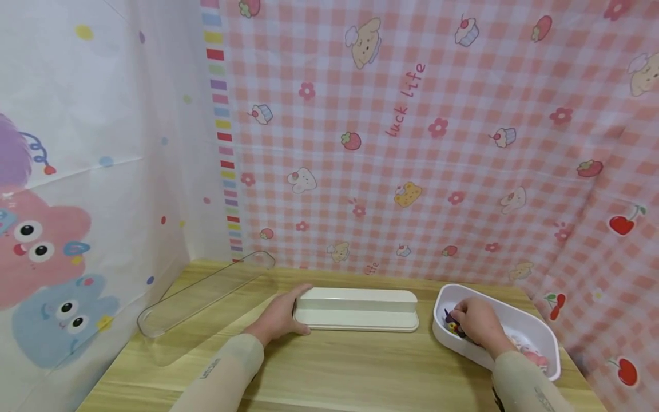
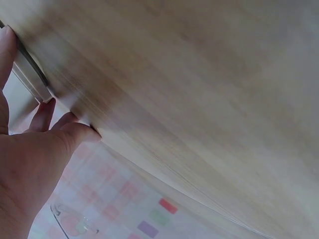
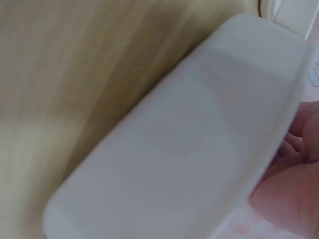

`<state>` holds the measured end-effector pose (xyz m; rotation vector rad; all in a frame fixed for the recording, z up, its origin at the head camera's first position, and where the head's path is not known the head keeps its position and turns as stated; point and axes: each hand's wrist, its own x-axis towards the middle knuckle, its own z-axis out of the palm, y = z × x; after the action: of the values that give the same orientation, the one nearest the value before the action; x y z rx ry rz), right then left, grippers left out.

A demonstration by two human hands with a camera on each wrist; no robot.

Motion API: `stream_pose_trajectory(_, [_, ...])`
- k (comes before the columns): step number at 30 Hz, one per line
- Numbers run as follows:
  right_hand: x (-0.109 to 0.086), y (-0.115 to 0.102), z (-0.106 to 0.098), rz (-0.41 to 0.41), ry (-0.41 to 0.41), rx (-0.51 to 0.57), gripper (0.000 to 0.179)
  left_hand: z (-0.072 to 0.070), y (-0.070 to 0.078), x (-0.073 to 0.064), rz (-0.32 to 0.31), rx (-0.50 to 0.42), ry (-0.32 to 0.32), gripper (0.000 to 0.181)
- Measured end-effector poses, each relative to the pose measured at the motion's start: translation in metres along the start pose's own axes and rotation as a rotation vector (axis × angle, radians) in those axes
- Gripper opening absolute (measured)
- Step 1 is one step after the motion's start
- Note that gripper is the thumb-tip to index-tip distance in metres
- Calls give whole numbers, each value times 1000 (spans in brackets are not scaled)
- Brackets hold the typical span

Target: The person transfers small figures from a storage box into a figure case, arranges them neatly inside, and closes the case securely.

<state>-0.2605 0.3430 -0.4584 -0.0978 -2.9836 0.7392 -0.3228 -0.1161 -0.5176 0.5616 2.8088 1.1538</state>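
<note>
A cream two-step display stand [image 1: 357, 310] lies lengthwise in the middle of the table. My left hand [image 1: 283, 313] holds its left end, with the thumb at the front corner and the fingers at the back corner. The left wrist view shows that hand [image 2: 35, 154] at the stand's edge. To the right, my right hand [image 1: 479, 321] reaches into a white plastic basin [image 1: 548, 337] and pinches a small dark figure with yellow and red parts [image 1: 454, 325]. In the right wrist view, the basin's wall [image 3: 164, 129] hides the figure and most of the fingers.
A long clear plastic cover [image 1: 206, 297] stands at the table's left side. Pink and white small items [image 1: 532, 356] lie in the basin's right end. A pink checked cloth [image 1: 391, 143] hangs behind the wooden table [image 1: 381, 366], and a white printed cloth [image 1: 118, 217] hangs at left.
</note>
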Motion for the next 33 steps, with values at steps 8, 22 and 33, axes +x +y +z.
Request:
stream_pose_trajectory(8, [-4, 9, 4, -21, -10, 71, 13, 2, -2, 0, 5, 0, -3, 106])
stream_pose_trajectory(22, [-18, 29, -14, -139, -170, 134, 62, 0, -1, -3, -5, -1, 0, 106])
stream_pose_trajectory(33, [-15, 30, -5, -268, -23, -99, 68, 1, -1, -3, 0, 1, 1, 106])
